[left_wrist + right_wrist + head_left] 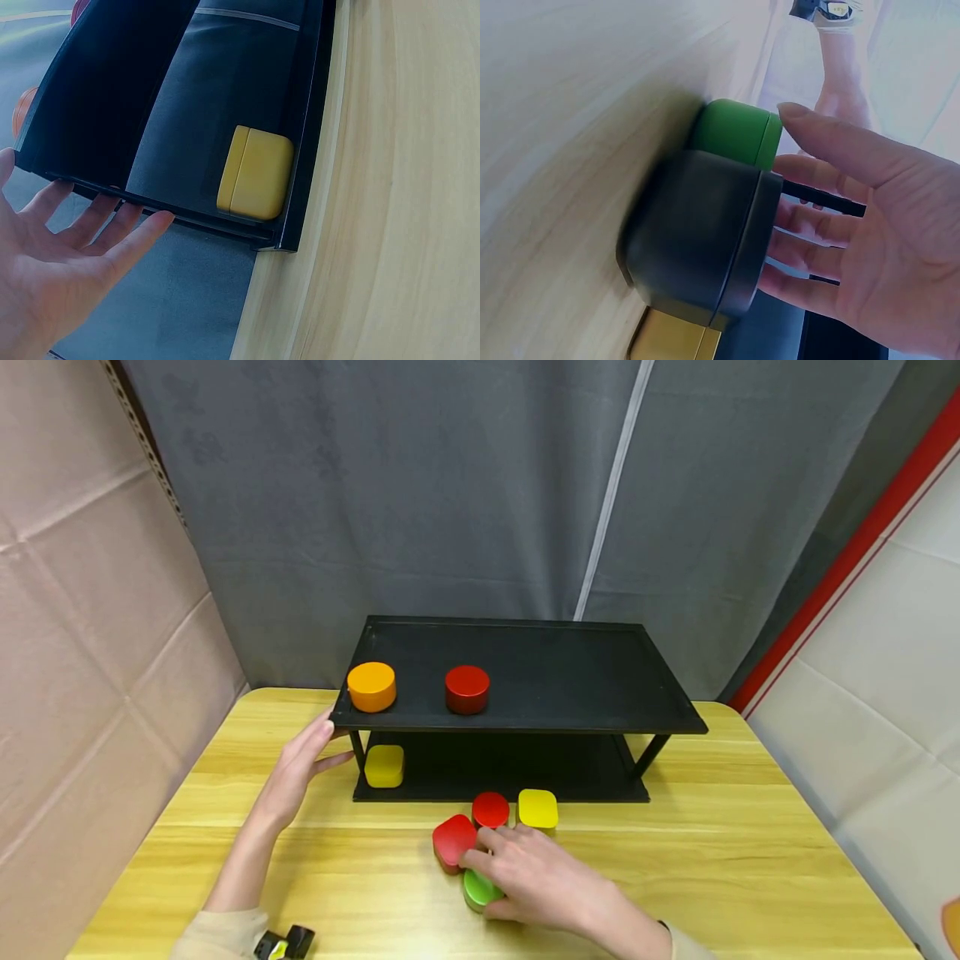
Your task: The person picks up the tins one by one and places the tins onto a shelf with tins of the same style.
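My left hand (pixel 294 772) rests against the left end of a black two-tier rack (pixel 555 681). Its fingers (pixel 112 236) stretch along the side edge, with the thumb at the upper corner. Over a cluster of small lidded tins at the front is my right hand (pixel 536 872). Thumb and index finger lie at either side of a green round tin (pixel 735 131), which stands on the table. A black rounded-square tin (pixel 694 232) sits close under the other fingers, hidden from the head view. Beside them are a red squarish tin (pixel 453 841), a red round tin (pixel 491 808) and a yellow square tin (pixel 537 808).
An orange round tin (pixel 371 687) and a dark red round tin (pixel 467 689) stand on the upper tier. Another yellow tin (pixel 259 172) sits at the lower tier's left end. A grey curtain (pixel 390 502) hangs behind the wooden table (pixel 720 860).
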Motion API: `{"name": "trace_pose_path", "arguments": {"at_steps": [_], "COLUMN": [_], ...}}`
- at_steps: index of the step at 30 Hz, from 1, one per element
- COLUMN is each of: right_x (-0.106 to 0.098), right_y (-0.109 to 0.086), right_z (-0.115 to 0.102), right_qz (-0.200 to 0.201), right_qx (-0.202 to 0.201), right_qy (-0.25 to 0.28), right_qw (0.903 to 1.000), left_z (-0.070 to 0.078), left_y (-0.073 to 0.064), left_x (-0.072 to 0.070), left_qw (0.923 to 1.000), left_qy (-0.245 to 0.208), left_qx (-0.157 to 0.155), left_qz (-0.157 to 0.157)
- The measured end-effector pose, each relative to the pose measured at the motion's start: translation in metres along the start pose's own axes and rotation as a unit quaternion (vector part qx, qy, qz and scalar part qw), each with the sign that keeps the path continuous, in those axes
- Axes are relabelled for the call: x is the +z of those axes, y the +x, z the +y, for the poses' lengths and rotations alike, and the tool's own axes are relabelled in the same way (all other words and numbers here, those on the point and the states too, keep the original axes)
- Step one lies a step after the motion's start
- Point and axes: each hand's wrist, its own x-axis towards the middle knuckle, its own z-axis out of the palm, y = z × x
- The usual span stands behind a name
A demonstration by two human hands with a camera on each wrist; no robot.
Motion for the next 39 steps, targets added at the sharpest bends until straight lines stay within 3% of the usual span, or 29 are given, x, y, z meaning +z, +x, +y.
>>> {"name": "trace_pose_path", "arguments": {"at_steps": [19,39], "right_x": [0.004,-0.017], "right_y": [0.001,-0.008], "right_z": [0.002,0.009], "right_qz": [0.0,0.021], "right_qx": [-0.009,-0.027], "right_qy": [0.005,0.07], "right_qw": [0.9999,0.997], "left_z": [0.0,0.0], "left_y": [0.001,0.0], "left_x": [0.001,0.0], "left_qw": [1.0,1.0], "left_qy": [0.001,0.005], "left_qx": [-0.003,-0.003], "left_qz": [-0.002,-0.003]}}
